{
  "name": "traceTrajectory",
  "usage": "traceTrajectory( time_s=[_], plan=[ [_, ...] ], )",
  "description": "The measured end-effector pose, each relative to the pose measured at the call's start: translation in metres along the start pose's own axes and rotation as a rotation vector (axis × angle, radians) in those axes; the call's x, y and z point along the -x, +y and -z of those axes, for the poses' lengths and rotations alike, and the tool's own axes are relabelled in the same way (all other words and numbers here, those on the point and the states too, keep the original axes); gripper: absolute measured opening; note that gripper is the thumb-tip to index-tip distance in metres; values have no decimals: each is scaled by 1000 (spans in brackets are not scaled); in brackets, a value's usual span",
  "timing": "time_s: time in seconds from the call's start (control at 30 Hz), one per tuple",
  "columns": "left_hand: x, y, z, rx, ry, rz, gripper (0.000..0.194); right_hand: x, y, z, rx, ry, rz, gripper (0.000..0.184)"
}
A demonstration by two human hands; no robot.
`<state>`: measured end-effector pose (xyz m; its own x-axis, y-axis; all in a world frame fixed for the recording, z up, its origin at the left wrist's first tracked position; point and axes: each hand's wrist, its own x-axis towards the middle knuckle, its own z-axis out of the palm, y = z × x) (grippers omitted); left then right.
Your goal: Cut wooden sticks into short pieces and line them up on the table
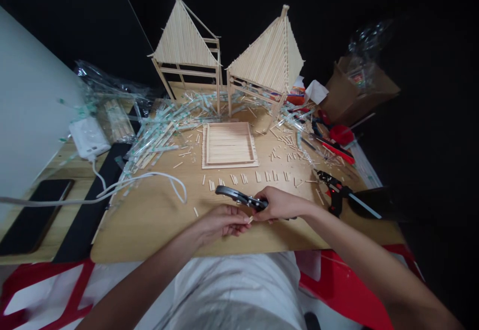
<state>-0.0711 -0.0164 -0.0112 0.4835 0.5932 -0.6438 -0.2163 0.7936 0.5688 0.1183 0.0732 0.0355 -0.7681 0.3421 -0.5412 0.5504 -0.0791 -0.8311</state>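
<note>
My right hand point(275, 203) is closed around a black hand tool point(239, 196) with a curved handle and metal rivets, which looks like pliers or a cutter. Between the fingertips of my left hand point(224, 220) is a short piece of wooden stick point(250, 219), close to the right hand's fingers. Just beyond the hands, short stick pieces point(244, 178) lie in small groups along a row. Behind that row sits a flat tray-like panel of sticks point(229, 143) with a raised rim. My fingers partly hide the tool's far end.
Two stick-built pavilions with pointed roofs point(183, 38) point(264, 58) stand at the back. Loose sticks and plastic wrappers point(160, 130) litter the left. At right lie a glue gun point(335, 193) and a brown paper bag point(352, 93). A white cable point(142, 178) crosses from a charger point(89, 138); a phone point(35, 215) lies far left.
</note>
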Motion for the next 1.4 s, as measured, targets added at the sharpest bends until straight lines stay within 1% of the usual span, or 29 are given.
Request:
traceTrajectory(
  time_s=[0.27, 0.43, 0.57, 0.73, 0.9, 1.13, 1.23, 1.4],
  plan=[
    [-1, -1, 7, 6, 2, 30, 32, -3, -3, -1, 45, 52, 30, 11],
    [2, 5, 4, 23, -5, 46, 32, -5, -6, 2, 72, 25, 46, 11],
    [6, 9, 2, 32, 19, 41, 30, -7, -8, 3, 36, 0, 37, 14],
    [9, 10, 4, 75, 5, 53, 29, -9, -12, 4, -16, -12, 56, 15],
    [9, 11, 5, 116, -5, 76, 29, -12, -18, 10, 11, -40, 73, 13],
    [9, 10, 9, 163, -19, 50, 26, -19, -19, 14, 1, -65, 79, 16],
    [9, 9, 9, 151, -14, 44, 25, -18, -20, 13, 2, -51, 82, 16],
    [8, 9, 6, 105, 13, 13, 25, -17, -20, 10, 39, -12, 37, 18]
  ],
)
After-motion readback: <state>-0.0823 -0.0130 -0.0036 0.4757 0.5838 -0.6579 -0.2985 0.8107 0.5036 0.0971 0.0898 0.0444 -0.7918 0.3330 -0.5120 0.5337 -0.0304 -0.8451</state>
